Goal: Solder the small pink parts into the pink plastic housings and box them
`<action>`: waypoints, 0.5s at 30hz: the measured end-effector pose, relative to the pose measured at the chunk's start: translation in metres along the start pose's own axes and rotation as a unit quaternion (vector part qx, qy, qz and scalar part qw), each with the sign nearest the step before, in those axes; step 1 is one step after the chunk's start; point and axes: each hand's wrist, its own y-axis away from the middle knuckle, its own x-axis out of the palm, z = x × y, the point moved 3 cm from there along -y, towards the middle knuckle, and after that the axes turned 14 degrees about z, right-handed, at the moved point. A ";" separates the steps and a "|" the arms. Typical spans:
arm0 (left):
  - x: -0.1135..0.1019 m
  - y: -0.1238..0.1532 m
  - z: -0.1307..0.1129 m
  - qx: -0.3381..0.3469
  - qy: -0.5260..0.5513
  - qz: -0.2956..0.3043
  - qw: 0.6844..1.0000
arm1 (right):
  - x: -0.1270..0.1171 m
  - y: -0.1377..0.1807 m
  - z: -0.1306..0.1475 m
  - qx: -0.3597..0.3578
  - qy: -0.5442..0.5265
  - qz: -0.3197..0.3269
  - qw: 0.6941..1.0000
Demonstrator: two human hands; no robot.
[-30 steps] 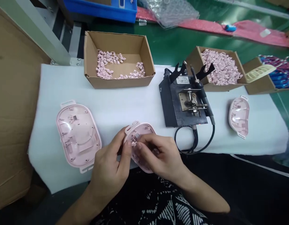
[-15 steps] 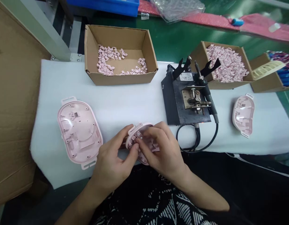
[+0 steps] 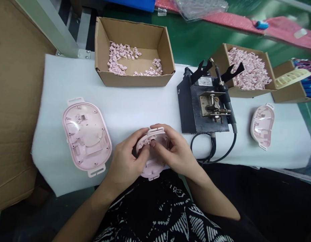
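Both my hands hold a small pink plastic housing shell (image 3: 151, 169) over the white foam-covered bench (image 3: 137, 111). My left hand (image 3: 127, 156) grips its left side, and my right hand (image 3: 174, 148) wraps its right side, with fingertips meeting inside the shell. Whether a small part lies between those fingertips is hidden. To the left lies a larger pink housing shell (image 3: 87, 136), inner face up. Another pink shell (image 3: 262, 126) lies on the right. Nearest ahead of my right hand stands a black soldering station (image 3: 203, 107).
A cardboard box (image 3: 130, 33) holds scattered small pink parts, and a second cardboard box (image 3: 246, 55) is heaped with them. The soldering station's black cable loops toward the bench's front edge. A third box (image 3: 289, 87) stands at the far right. Cardboard (image 3: 11, 101) lines the left side.
The shell has turned so its tab points up, and its lower end now shows below my hands. My hands have closed in around it. The view has shifted slightly.
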 end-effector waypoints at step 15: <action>0.001 -0.008 -0.002 0.008 -0.066 -0.051 0.996 | -0.022 0.016 0.021 -0.039 0.153 -0.012 0.987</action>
